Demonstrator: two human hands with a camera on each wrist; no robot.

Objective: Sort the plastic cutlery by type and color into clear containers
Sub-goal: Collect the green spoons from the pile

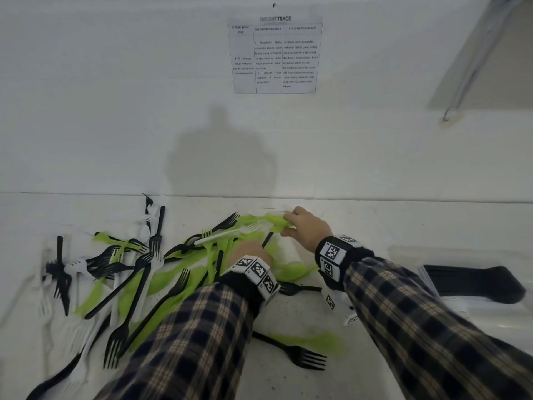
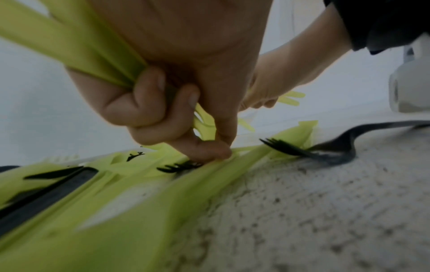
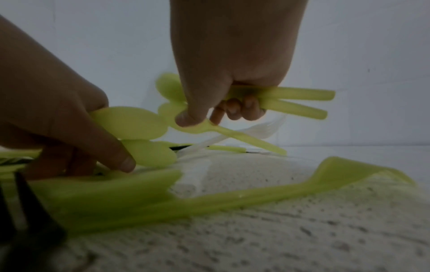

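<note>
A loose pile of black, white and lime-green plastic cutlery covers the white table. My left hand reaches into the green part of the pile. In the left wrist view it grips a bundle of green handles in curled fingers while my left hand's thumb and forefinger pinch a green piece down in the pile. Just beyond it, my right hand holds a few green spoons in a fist, bowls to the left and handles to the right. A clear container with black pieces stands at the right.
A black fork and a green spoon lie apart near the front edge between my sleeves. A printed sheet hangs on the white wall behind the table. Black and white forks spread toward the left edge.
</note>
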